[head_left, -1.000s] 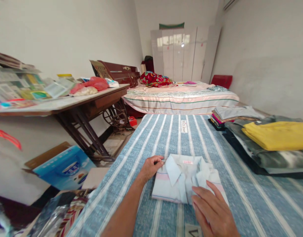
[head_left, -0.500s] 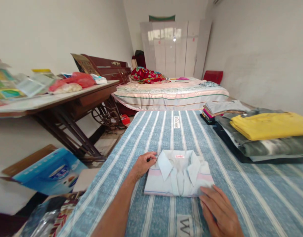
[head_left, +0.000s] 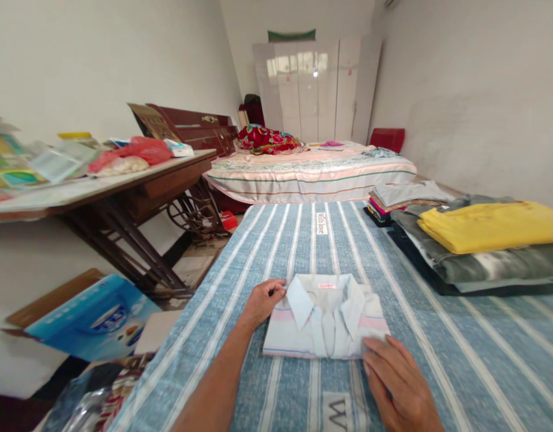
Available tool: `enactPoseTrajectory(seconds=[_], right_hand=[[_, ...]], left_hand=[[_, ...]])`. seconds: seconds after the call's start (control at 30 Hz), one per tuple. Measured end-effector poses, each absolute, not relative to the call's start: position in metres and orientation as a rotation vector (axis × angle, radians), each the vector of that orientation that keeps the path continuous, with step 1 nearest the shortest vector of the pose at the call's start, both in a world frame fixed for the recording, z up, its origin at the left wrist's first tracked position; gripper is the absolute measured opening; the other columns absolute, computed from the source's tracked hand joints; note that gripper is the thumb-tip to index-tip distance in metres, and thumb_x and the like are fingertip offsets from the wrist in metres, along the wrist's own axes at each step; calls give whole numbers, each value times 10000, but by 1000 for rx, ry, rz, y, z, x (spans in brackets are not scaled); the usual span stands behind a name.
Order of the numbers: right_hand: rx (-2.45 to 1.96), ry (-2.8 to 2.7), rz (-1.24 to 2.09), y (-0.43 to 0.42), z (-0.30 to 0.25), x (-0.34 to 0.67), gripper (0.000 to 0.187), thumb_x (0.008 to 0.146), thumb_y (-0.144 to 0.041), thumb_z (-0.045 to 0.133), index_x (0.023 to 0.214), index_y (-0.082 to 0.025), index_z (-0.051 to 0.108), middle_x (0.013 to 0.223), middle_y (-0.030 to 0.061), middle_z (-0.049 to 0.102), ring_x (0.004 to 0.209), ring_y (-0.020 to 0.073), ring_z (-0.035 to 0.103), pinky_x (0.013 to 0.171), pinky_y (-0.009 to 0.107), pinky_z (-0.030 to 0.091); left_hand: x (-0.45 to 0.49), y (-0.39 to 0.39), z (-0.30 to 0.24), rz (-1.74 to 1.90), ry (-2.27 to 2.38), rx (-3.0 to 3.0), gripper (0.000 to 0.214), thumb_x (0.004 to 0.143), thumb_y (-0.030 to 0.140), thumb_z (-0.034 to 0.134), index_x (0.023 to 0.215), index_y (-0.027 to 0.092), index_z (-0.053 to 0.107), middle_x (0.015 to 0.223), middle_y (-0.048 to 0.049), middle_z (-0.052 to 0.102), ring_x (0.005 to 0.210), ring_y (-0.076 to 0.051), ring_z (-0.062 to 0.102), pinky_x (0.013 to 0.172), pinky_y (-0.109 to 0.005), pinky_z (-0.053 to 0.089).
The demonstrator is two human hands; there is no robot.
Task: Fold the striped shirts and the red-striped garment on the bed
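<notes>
A folded pale blue collared shirt (head_left: 326, 318) with a pink stripe lies on the blue striped bedcover (head_left: 303, 240), collar facing away from me. My left hand (head_left: 262, 302) rests at the shirt's left edge beside the collar, fingers curled and pinching the fabric. My right hand (head_left: 400, 384) lies flat on the cover at the shirt's near right corner, fingers stretched out and touching the hem.
Stacked folded clothes with a yellow garment (head_left: 487, 225) on top sit at the right of the cover. A wooden table (head_left: 123, 186) piled with packets stands at left, a blue box (head_left: 96, 315) below it. Another bed (head_left: 312, 168) and a white wardrobe (head_left: 316, 90) lie beyond.
My right hand slid off the shirt's front down to its near right corner. The shirt front now lies flat. The left hand stayed at the left edge.
</notes>
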State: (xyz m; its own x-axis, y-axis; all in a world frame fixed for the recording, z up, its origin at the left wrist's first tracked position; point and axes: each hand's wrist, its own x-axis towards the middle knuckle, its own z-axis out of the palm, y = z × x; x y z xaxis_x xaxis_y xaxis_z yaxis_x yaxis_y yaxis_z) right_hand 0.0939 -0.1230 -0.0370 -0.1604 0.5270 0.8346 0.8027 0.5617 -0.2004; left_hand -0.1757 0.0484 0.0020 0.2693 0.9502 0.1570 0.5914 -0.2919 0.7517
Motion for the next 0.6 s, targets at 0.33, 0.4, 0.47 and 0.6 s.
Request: enactPoseTrajectory(seconds=[0.33, 0.4, 0.47, 0.6], right_hand=[[-1059, -1865, -410, -121, -34, 91, 230, 811, -62, 503, 994, -143, 615, 971, 110, 663, 933, 205, 626, 911, 436, 455], [-1056, -1871, -386, -116, -25, 87, 232, 815, -63, 503, 1003, -149, 611, 980, 104, 660, 949, 202, 618, 921, 443, 448], [-1069, -1887, -343, -105, -12, 81, 234, 829, -70, 489, 1008, -163, 608, 985, 92, 660, 953, 194, 615, 935, 449, 438], [-1095, -1977, -313, -66, 20, 69, 197, 854, -112, 462, 945, -190, 618, 946, 65, 666, 893, 178, 620, 915, 417, 432]], left_hand=[[-175, 46, 5, 807, 1376, 1902, 218, 744, 327, 488, 575, 196, 533, 1030, -49, 686, 965, -216, 614, 889, -305, 423], [-176, 46, 6, 812, 1368, 1894, 225, 748, 329, 486, 574, 195, 535, 1028, -43, 687, 963, -215, 613, 888, -300, 426], [-176, 46, 7, 822, 1363, 1888, 227, 757, 329, 478, 596, 193, 560, 1032, -40, 687, 971, -215, 610, 895, -299, 427], [-178, 43, 9, 833, 1333, 1882, 231, 776, 341, 475, 653, 195, 605, 1028, -37, 689, 980, -204, 607, 910, -298, 425]])
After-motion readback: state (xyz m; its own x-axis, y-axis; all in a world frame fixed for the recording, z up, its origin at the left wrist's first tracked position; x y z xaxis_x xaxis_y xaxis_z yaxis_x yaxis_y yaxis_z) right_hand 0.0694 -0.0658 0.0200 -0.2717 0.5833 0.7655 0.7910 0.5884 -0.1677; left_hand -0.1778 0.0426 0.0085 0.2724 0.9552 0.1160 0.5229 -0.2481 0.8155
